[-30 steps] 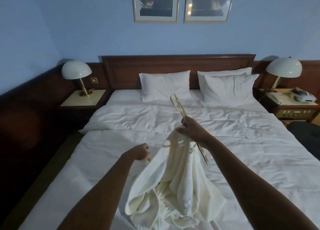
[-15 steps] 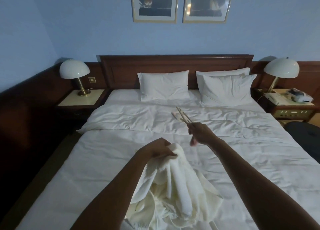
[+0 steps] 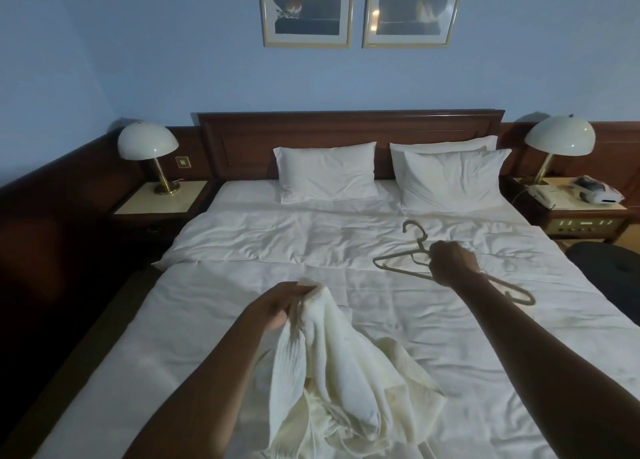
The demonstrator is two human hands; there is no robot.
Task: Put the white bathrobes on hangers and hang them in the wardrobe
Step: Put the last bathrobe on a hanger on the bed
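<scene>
Now the left hand [image 3: 280, 304] is gripping the top of a cream-white waffle-textured bathrobe [image 3: 341, 382], its fingers curled round a bunched fold of the cloth and lifting it off the white-sheeted double bed [image 3: 214, 306]. Below that grip the robe is hanging in loose folds and spreading onto the sheet close to the near edge of the mattress. To the right, the right hand [image 3: 450, 263] is closing round a pale beige plastic hanger [image 3: 401, 263], fingers wrapped over the frame near its neck. Its hook is pointing up towards the pillows, one shoulder is reaching left over the duvet, and the other end is showing beyond the wrist. Whether the hanger is touching the bedding or is held just above it cannot be told. Hanger and robe are staying apart, a strip of bare sheet lying between them. Two white pillows [image 3: 327, 173] are leaning against the dark wooden headboard [image 3: 346, 126]. A dome-shaded brass lamp [image 3: 149, 147] is standing on each bedside table, and two gold-framed pictures [image 3: 306, 8] are hanging on the blue wall.
</scene>
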